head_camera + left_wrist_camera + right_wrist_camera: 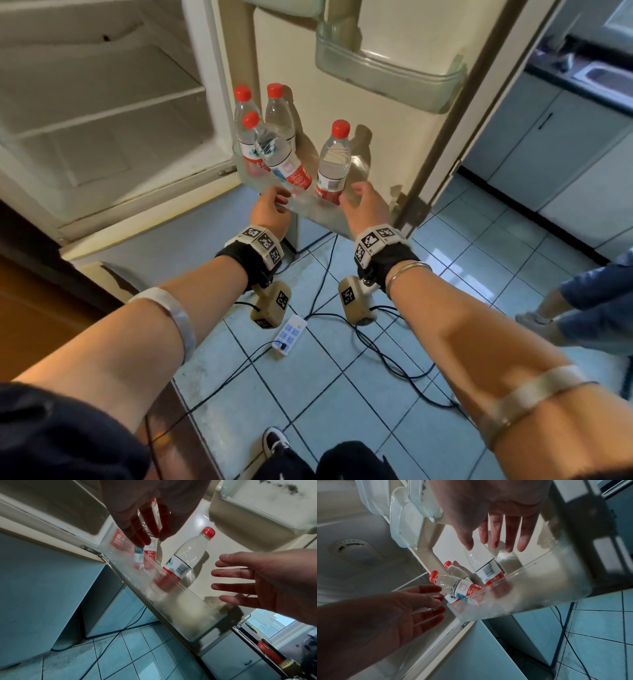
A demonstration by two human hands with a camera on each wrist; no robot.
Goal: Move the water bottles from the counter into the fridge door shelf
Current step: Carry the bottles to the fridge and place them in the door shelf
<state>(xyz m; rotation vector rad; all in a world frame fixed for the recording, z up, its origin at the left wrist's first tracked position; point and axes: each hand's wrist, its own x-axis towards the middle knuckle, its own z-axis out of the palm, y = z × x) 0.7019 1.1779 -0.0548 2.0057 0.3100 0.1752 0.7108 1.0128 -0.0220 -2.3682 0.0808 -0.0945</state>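
Observation:
Several clear water bottles with red caps stand in the lower fridge door shelf [310, 207], a clear plastic bin. Two bottles [244, 130] stand upright at its left end, and a third bottle [281, 158] leans in front of them. Another bottle [334, 161] stands upright alone to the right. My left hand [277, 200] hovers at the shelf's front rim below the leaning bottle [453, 585], fingers spread and holding nothing. My right hand [356, 195] is beside the lone bottle [187, 559], fingers straight and apart, also holding nothing.
An upper door shelf [387, 75] hangs above. Bare shelves fill the fridge interior [102, 102]. A power strip [289, 334] and black cables lie on the tiled floor. Another person's legs [589, 308] stand at right by grey cabinets [548, 154].

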